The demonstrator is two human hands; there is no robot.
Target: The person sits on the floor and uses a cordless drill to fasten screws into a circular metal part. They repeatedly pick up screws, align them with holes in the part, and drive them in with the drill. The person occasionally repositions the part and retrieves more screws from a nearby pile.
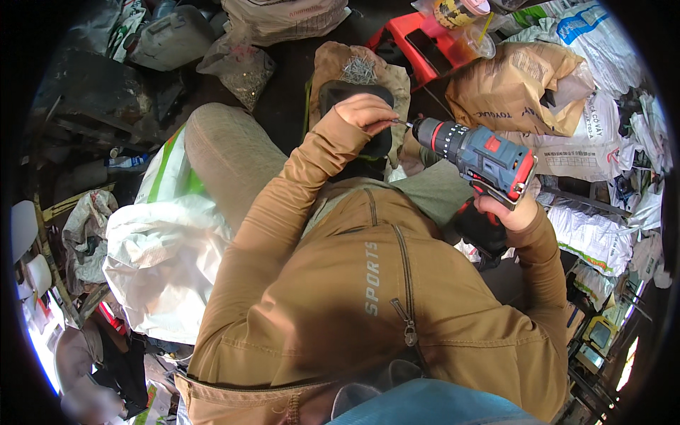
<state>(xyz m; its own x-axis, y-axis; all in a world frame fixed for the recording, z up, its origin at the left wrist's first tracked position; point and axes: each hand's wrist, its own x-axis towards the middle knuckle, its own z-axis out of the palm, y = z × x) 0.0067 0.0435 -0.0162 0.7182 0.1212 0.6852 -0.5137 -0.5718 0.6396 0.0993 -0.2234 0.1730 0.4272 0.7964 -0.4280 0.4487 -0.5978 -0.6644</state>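
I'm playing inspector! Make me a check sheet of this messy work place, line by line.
Surface: crumpled brown material and a dark rounded piece, partly hidden by the left grip.
Job's things: blue-grey and black drill; pile of small metal fasteners on the brown material.
Clutter: red stool with things on it; brown paper sack; white sack.
Grips: left pinched near the drill's tip, anything held too small to tell; right grip around the drill's handle.
Cables: nothing seen on the drill.
Surroundings: bags on both sides; grey jug upper left.

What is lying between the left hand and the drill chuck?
In the head view, a thin metal shaft spans from drill chuck to left hand.
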